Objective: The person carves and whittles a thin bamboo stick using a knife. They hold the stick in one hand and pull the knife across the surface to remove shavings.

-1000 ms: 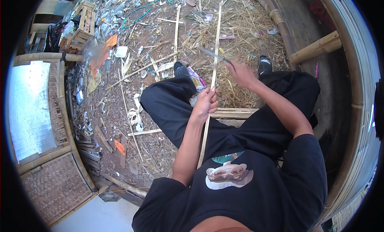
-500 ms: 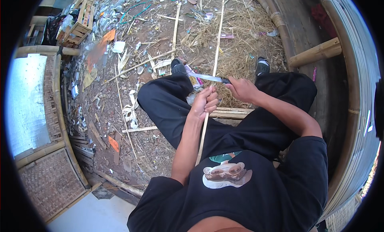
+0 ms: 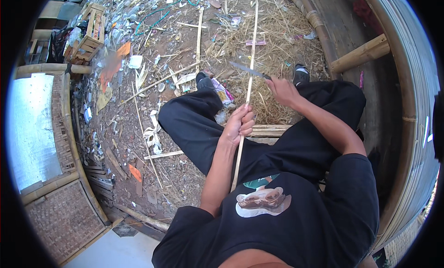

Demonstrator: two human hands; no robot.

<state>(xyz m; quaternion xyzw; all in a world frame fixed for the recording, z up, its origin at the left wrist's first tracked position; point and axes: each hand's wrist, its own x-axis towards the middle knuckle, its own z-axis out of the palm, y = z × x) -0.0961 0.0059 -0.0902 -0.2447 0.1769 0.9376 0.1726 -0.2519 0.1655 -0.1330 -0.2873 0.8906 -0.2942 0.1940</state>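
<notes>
My left hand (image 3: 239, 124) is closed round a long, thin bamboo strip (image 3: 253, 51), which runs from my lap up and away past my feet. My right hand (image 3: 282, 90) grips a knife (image 3: 249, 70) by its dark handle. The blade points left and crosses the strip some way beyond my left hand; whether it touches the strip I cannot tell. Between my legs lie several pale bamboo pieces (image 3: 266, 131).
Dry straw-like shavings (image 3: 277, 41) cover the ground ahead. More strips (image 3: 199, 37) lie to the left among litter. A wooden crate (image 3: 90, 34) stands far left. Bamboo poles (image 3: 363, 53) and a woven panel wall (image 3: 64, 217) flank me.
My right hand has moved the knife away from me along the strip, apart from my left hand. My left hand keeps its hold, and the view has shifted slightly.
</notes>
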